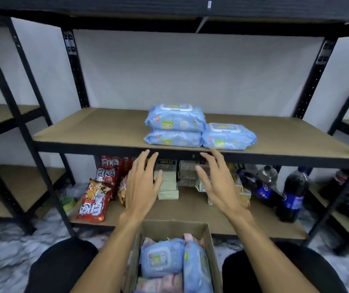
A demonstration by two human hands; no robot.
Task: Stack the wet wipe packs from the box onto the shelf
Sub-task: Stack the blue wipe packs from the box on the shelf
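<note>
Hands empty, next pack not yet picked

Left hand (143, 187) and right hand (216, 185): both spread, fingers straight, holding nothing. They hang side by side just in front of the shelf (97, 132) edge, above the box (175, 226).

Shelf carries three blue packs: a stack of two (175, 123), and a single pack (229, 136) touching it on the right. More blue packs (161, 256) lie in the box between the person's knees, with pink packs (158, 282) under them.

Step in hand, as I judge it: reach down for the next pack. Best taken from the top of the box, gripped across the flat sides, since the soft wrapper will sag if pinched at one end. Set it lid-up on the single pack, edges squared with the stack beside it, so the second column rises level. Press it flat before letting go; glossy wrappers may slide.

Snack bags (97, 199) and cola bottles (292, 197) sit on the lower shelf, out of the way.
</note>
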